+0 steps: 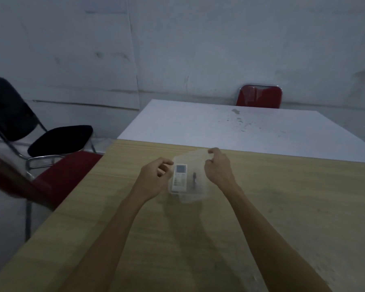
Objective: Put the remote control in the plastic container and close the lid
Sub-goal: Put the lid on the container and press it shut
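Note:
A clear plastic container (195, 193) rests on the wooden table (261, 207). Inside it lies a white remote control (179, 178) with a small screen at its far end, beside a thin dark object (194, 179). The translucent lid (191, 158) is tilted over the container's far side. My right hand (218, 167) pinches the lid's far right corner. My left hand (156, 173) is at the container's left edge with fingers curled; whether it grips the rim is hard to tell in the blur.
A white table (240, 127) butts against the wooden one's far edge. A red chair (259, 95) stands behind it. On the left are a black folding chair (57, 140) and a red chair seat (67, 175).

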